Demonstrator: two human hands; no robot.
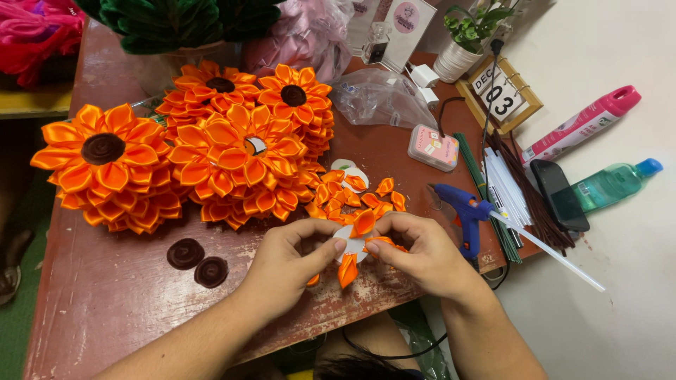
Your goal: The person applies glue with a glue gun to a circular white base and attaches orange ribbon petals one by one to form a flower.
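My left hand (285, 264) holds a small white disc (350, 244) with orange ribbon petals stuck on it, thumb on its face, near the table's front edge. My right hand (422, 253) pinches one orange petal (378, 241) against the disc's right side. A further petal (347, 271) hangs from the disc's lower edge. Loose orange petals (352, 195) lie in a heap just beyond the hands. Several finished orange ribbon sunflowers (239, 158) with dark centres are stacked at the back left of the brown table (105, 309).
A blue glue gun (465, 211) with a white stick lies right of my right hand, its black cord trailing off the edge. Two dark brown ribbon rosettes (197, 262) lie at front left. A pink box (433, 148), green wire stems (493, 211), phone (558, 193), bottle (612, 183) and desk calendar (498, 90) lie at right.
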